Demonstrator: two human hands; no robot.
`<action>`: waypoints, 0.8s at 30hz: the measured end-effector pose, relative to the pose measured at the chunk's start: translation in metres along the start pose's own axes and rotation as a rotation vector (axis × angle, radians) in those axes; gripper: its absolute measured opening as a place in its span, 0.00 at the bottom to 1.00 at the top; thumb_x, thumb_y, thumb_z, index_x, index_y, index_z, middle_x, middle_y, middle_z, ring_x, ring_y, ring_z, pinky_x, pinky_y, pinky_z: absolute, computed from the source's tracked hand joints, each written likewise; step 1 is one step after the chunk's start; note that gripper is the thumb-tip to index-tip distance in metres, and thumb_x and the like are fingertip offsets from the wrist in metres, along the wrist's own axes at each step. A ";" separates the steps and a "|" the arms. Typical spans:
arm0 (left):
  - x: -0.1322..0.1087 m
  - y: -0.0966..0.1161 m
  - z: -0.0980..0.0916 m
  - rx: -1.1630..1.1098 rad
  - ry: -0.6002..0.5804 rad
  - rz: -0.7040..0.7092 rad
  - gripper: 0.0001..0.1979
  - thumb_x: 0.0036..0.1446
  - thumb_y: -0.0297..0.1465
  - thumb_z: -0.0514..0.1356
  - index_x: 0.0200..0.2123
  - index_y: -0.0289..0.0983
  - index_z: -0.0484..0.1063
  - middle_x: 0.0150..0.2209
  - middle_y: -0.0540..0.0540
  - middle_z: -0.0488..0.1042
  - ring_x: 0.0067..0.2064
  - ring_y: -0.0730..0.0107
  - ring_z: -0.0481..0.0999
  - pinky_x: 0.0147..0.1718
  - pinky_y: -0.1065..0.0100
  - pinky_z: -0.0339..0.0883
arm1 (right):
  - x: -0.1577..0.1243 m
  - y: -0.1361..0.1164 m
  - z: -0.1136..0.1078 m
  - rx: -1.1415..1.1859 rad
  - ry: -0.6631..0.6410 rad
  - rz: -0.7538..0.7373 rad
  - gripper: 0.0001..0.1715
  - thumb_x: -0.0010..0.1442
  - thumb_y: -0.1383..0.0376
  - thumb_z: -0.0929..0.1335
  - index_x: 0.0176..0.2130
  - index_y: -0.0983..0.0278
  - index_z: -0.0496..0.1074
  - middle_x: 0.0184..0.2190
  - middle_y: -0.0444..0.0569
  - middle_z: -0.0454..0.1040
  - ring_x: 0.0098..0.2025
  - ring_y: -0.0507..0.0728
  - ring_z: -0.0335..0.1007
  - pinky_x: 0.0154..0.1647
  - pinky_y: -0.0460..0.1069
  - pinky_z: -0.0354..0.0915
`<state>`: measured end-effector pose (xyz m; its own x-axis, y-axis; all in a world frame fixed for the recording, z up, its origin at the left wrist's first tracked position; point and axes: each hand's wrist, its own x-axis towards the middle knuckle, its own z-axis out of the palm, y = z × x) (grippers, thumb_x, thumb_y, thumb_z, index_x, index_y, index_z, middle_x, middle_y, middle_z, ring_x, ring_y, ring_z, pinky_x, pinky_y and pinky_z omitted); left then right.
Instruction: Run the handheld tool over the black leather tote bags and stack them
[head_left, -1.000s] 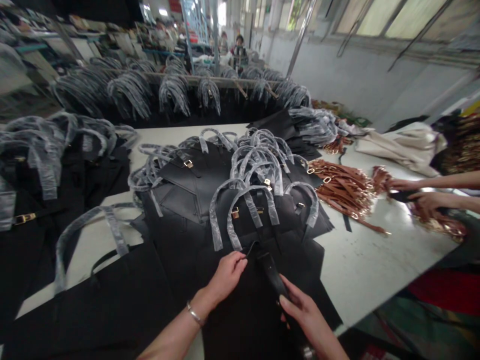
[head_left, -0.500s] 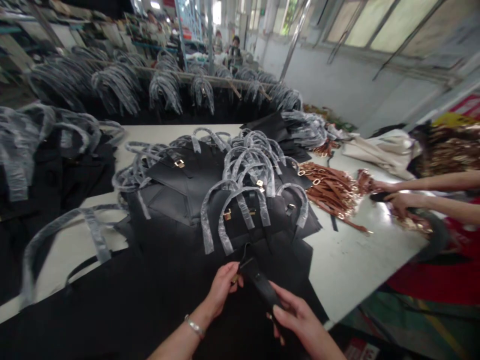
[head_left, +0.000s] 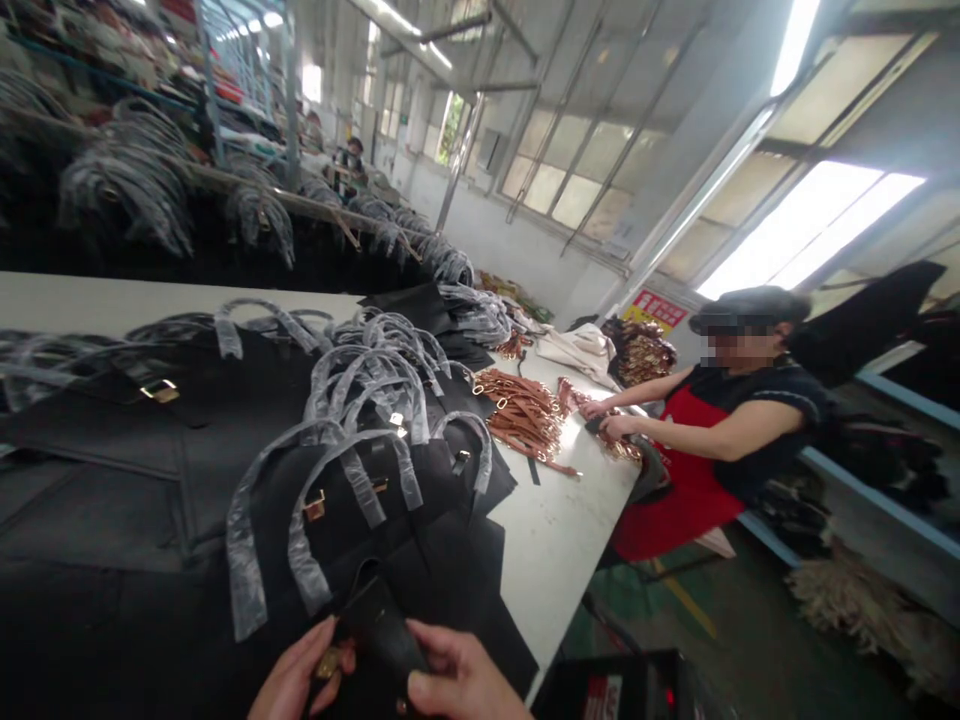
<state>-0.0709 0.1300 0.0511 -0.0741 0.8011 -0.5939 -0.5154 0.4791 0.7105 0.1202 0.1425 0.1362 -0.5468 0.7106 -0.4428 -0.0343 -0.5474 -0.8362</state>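
At the bottom of the view, a wide black leather strap (head_left: 382,632) with a small metal stud or hole is held between both hands. My left hand (head_left: 294,672) is closed at the strap's left edge, and a gold-coloured metal piece (head_left: 328,663) shows among its fingers. Thumb and fingers of my right hand (head_left: 466,678) pinch the strap's right side. Black bag panels (head_left: 442,545) lie under and beyond the hands. On them rest handles (head_left: 251,520) wrapped in clear plastic, and gold clasps (head_left: 313,505) sit on some panels.
Brown straps (head_left: 517,405) with gold buckles lie in a heap on the white table (head_left: 536,545). A co-worker (head_left: 720,430) in a red apron handles something dark at its right edge. Wrapped handles (head_left: 124,185) hang over a rail behind. Shelves (head_left: 877,500) stand at right.
My view has swung right and up, so the co-worker is now in sight and my hands appear lower in the picture. Both hands still hold the strap.
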 end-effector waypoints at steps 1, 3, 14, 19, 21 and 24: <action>0.002 -0.002 -0.001 -0.013 -0.006 -0.007 0.23 0.36 0.50 0.68 0.26 0.36 0.71 0.20 0.49 0.69 0.20 0.71 0.64 0.18 0.72 0.55 | -0.001 0.000 0.001 -0.007 -0.005 0.025 0.40 0.39 0.51 0.78 0.49 0.64 0.76 0.26 0.45 0.72 0.24 0.49 0.65 0.26 0.44 0.61; 0.004 -0.004 -0.001 -0.046 -0.014 -0.005 0.22 0.37 0.49 0.68 0.24 0.35 0.70 0.19 0.52 0.65 0.19 0.75 0.61 0.19 0.73 0.55 | -0.005 0.001 0.003 -0.019 0.015 0.074 0.41 0.39 0.51 0.78 0.50 0.64 0.75 0.26 0.45 0.73 0.23 0.49 0.65 0.24 0.44 0.61; -0.019 -0.014 0.011 -0.128 -0.075 0.150 0.16 0.41 0.29 0.69 0.37 0.32 0.74 0.31 0.48 0.73 0.29 0.77 0.68 0.29 0.74 0.61 | -0.034 -0.010 -0.012 -0.169 0.309 0.198 0.47 0.48 0.50 0.74 0.62 0.63 0.62 0.28 0.48 0.77 0.22 0.52 0.68 0.22 0.46 0.64; -0.015 -0.032 0.006 -0.041 -0.019 0.234 0.14 0.38 0.24 0.68 0.33 0.33 0.75 0.32 0.45 0.78 0.34 0.68 0.75 0.36 0.68 0.67 | -0.050 -0.005 -0.006 -0.185 0.212 0.303 0.49 0.48 0.50 0.75 0.63 0.63 0.61 0.28 0.48 0.77 0.24 0.53 0.69 0.24 0.47 0.65; -0.012 -0.035 0.004 -0.010 -0.013 0.247 0.13 0.38 0.24 0.68 0.32 0.33 0.75 0.32 0.45 0.78 0.34 0.67 0.76 0.36 0.67 0.68 | -0.047 0.000 -0.001 -0.193 0.183 0.314 0.48 0.48 0.50 0.75 0.62 0.63 0.63 0.25 0.47 0.76 0.23 0.54 0.69 0.23 0.48 0.65; -0.010 -0.037 0.001 0.032 -0.002 0.244 0.11 0.38 0.24 0.68 0.30 0.33 0.76 0.30 0.46 0.78 0.32 0.67 0.76 0.35 0.67 0.69 | -0.035 0.006 0.003 -0.192 0.227 0.271 0.47 0.48 0.49 0.74 0.61 0.63 0.63 0.25 0.47 0.76 0.23 0.54 0.69 0.22 0.48 0.65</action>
<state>-0.0502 0.1047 0.0313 -0.1915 0.8953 -0.4023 -0.4551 0.2822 0.8446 0.1363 0.1133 0.1477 -0.3155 0.6428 -0.6981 0.2545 -0.6513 -0.7148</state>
